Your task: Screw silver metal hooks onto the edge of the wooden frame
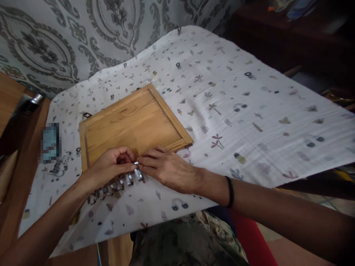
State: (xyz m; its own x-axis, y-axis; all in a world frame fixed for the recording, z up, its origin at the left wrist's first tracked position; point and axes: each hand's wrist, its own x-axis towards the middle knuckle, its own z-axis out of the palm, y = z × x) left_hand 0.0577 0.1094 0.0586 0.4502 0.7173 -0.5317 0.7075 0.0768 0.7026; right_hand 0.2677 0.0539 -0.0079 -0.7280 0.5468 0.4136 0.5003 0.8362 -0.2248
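Note:
A shallow wooden tray [130,122] lies on a white printed cloth [235,111]. My left hand [109,166] and my right hand [166,168] meet at the tray's near edge. Both pinch a small shiny metal piece [136,163] between their fingertips. A row of several metal rings [116,185] runs along the cloth just below my hands, from under my left wrist to my right fingers. My right wrist wears a black band [230,191].
The cloth covers a wooden table [16,177] whose bare left part holds a blurred blue object [50,142], a small metal tool [59,166] and a dark object [19,118]. A patterned curtain [83,33] hangs behind. Dark furniture [291,33] stands at the right.

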